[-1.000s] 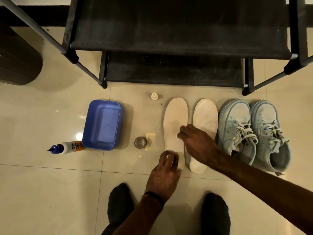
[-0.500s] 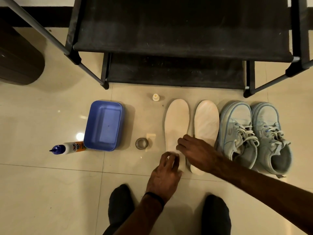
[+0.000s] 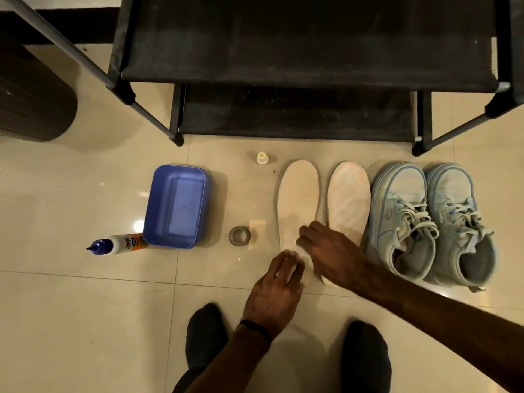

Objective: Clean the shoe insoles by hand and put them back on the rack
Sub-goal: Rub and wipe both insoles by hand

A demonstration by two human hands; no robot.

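L hand (image 3: 276,290): fingers curved down onto heel end of the left insole (image 3: 297,205), pressing/pinning it to the floor; whether it pinches the edge, can't tell (blurred).
R hand (image 3: 326,248): fingers bent, tips on the same insole just above the heel; prob. rubbing it. A cloth under the fingers? can't tell.
Why held so: L hand anchors the heel so the insole won't slide while R wipes, I judge.
Left insole: flat on tile, toe pointing far, towards the rack (image 3: 309,41).
Right insole (image 3: 349,202): just beside the first on its right, flat; R forearm crosses its heel end.
Shoes (image 3: 431,219): pale blue pair, right of insoles, openings near; insoles laid next to them, pair by pair.
Tub (image 3: 175,205): blue, left of insoles w/ gap; bottle (image 3: 116,244) lies at its near-left corner; tape roll (image 3: 240,236) btwn tub & insoles; small cap (image 3: 262,158) far of that.
Rack: black shelves bare, far side; insoles not yet back on it.
Vs earlier: R hand slid from mid-insole down towards heel, nearer the L hand; L hand much where it was; rest of layout same.
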